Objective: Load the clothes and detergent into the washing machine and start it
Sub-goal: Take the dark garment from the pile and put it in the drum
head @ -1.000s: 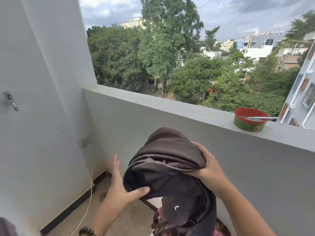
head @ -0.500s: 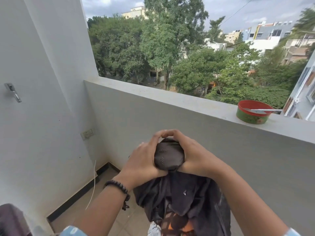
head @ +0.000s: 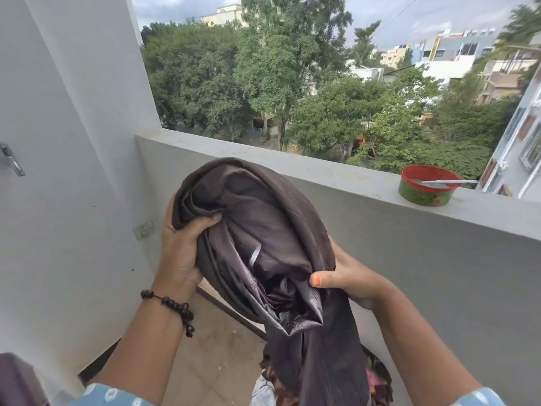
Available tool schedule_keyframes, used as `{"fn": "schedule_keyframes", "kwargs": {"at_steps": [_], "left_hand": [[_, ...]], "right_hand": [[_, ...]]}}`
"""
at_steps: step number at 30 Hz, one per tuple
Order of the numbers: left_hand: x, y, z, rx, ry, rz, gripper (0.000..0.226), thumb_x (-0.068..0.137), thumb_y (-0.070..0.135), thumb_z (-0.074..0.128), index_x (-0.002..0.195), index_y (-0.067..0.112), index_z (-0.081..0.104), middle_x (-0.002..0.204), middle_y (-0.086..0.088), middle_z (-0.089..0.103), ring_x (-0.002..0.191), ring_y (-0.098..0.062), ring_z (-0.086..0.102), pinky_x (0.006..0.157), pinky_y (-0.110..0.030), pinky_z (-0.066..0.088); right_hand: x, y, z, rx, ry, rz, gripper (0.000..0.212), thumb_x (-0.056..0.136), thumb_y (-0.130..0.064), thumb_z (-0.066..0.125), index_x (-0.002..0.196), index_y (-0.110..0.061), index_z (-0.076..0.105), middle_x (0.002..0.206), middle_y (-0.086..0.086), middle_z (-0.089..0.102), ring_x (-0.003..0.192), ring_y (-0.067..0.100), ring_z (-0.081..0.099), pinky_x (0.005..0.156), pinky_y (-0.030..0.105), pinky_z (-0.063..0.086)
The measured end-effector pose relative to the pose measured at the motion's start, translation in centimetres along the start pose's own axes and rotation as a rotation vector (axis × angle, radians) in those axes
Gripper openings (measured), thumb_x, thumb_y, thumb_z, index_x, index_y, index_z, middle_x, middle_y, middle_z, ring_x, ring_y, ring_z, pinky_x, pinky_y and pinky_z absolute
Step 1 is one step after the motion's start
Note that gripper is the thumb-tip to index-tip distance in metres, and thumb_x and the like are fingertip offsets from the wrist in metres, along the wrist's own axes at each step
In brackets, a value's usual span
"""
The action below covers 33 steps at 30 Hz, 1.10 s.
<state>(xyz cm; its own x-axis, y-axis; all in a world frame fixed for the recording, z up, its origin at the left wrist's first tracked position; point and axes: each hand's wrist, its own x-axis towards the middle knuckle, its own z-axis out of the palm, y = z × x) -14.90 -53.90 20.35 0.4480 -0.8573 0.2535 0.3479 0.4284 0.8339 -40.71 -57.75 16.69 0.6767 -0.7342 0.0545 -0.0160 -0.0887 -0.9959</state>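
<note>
I hold a dark brown garment [head: 263, 230] up in front of me on a balcony. My left hand [head: 181, 247] grips its left edge, thumb curled over the folds. On the other side my right hand [head: 348, 276] pinches the cloth's right edge with the thumb on top. The garment's shiny inner lining shows, and its tail hangs down over a pile of other clothes [head: 374, 379] at the bottom of the view. No washing machine or detergent can be seen.
A grey parapet wall [head: 380, 230] runs across in front, with a red and green tin [head: 426, 186] holding a metal tool on its ledge. A white wall with a socket [head: 144, 229] stands at the left. Tiled floor [head: 216, 356] lies below.
My hands were together bunching the cloth at its top. They have moved apart to its two sides, spreading the garment open and lifting it higher.
</note>
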Motion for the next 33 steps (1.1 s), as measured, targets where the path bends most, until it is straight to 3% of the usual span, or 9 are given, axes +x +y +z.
{"fn": "schedule_keyframes", "kwargs": {"at_steps": [5,10,15,18,20,22,24,28,33], "left_hand": [[-1.3,-1.9,-0.7,-0.013,0.094,-0.014,0.083,0.054,0.016,0.084,0.131,0.004,0.056,0.131,-0.02,0.061,0.122,-0.038,0.057,0.104,-0.051,0.047],[-3.1,-1.3,-3.5,0.296,-0.186,-0.209,0.107,0.043,0.042,0.098,0.135,0.011,0.053,0.129,-0.01,0.065,0.118,-0.027,0.062,0.094,-0.038,0.055],[-4.3,1.8,-4.5,0.72,-0.492,-0.337,0.142,0.045,0.037,0.095,0.146,0.059,-0.003,0.152,0.028,0.021,0.133,0.014,0.034,0.098,-0.011,0.043],[-4.4,2.3,-2.1,1.127,-0.604,-0.156,0.142,0.037,0.069,0.085,0.131,0.072,-0.023,0.157,0.03,-0.009,0.144,0.011,-0.005,0.122,-0.037,0.011],[-4.4,1.6,-0.4,1.297,-0.645,-0.008,0.143,0.039,0.075,0.078,0.132,0.066,-0.03,0.162,0.02,-0.008,0.149,-0.005,-0.015,0.118,-0.05,-0.01],[-4.4,0.8,0.9,1.235,-0.648,0.05,0.138,0.045,0.065,0.083,0.138,0.065,-0.018,0.157,0.018,0.026,0.149,-0.017,0.019,0.121,-0.053,0.002],[-4.4,-0.2,1.1,1.071,-0.572,0.108,0.115,0.053,0.046,0.086,0.14,0.065,0.014,0.129,0.022,0.056,0.118,-0.01,0.058,0.11,-0.043,0.041],[-4.6,-1.4,1.1,0.908,-0.404,0.222,0.069,0.054,0.048,0.077,0.115,0.062,0.047,0.106,0.025,0.067,0.098,0.004,0.064,0.086,-0.017,0.051],[-3.7,-1.6,0.2,0.496,-0.152,0.127,0.063,0.062,0.008,0.088,0.119,0.019,0.063,0.109,0.005,0.073,0.101,-0.012,0.069,0.086,-0.025,0.055]], "right_hand": [[1.5,0.7,2.5,0.1,0.3,-0.039,0.072,0.073,0.007,0.079,0.133,-0.021,0.051,0.117,-0.001,0.071,0.11,0.018,0.067,0.086,0.027,0.056],[1.7,-0.1,1.1,0.092,0.479,-0.133,0.058,0.069,0.01,0.071,0.118,-0.02,0.063,0.104,0.005,0.075,0.099,0.025,0.07,0.083,0.034,0.058],[2.0,-2.1,0.6,-0.287,0.446,-0.253,0.05,0.062,-0.004,0.074,0.102,-0.034,0.068,0.1,-0.007,0.073,0.097,0.011,0.068,0.087,0.031,0.054],[2.4,-3.0,1.8,-0.565,0.358,-0.316,0.046,0.069,-0.008,0.076,0.11,-0.03,0.069,0.102,-0.007,0.067,0.099,0.011,0.064,0.088,0.035,0.052],[2.6,-3.9,3.1,-0.731,0.275,-0.373,0.044,0.072,-0.014,0.073,0.113,-0.03,0.068,0.097,-0.009,0.06,0.093,0.012,0.061,0.082,0.037,0.051],[2.7,-4.7,4.3,-0.815,0.222,-0.424,0.047,0.071,-0.013,0.071,0.114,-0.03,0.067,0.094,-0.012,0.054,0.089,0.012,0.059,0.077,0.038,0.051],[2.7,-5.2,4.5,-0.823,0.233,-0.449,0.049,0.07,-0.011,0.07,0.115,-0.029,0.066,0.094,-0.011,0.053,0.088,0.013,0.059,0.075,0.041,0.051],[2.1,-5.4,3.2,-0.742,0.162,-0.416,0.067,0.072,-0.016,0.077,0.133,-0.031,0.052,0.122,-0.007,0.058,0.115,0.012,0.056,0.098,0.039,0.046],[0.1,-3.6,-0.2,-0.347,0.021,-0.104,0.104,0.067,-0.037,0.087,0.147,-0.054,0.022,0.15,-0.018,0.034,0.134,-0.01,0.036,0.111,0.019,0.035]]}}
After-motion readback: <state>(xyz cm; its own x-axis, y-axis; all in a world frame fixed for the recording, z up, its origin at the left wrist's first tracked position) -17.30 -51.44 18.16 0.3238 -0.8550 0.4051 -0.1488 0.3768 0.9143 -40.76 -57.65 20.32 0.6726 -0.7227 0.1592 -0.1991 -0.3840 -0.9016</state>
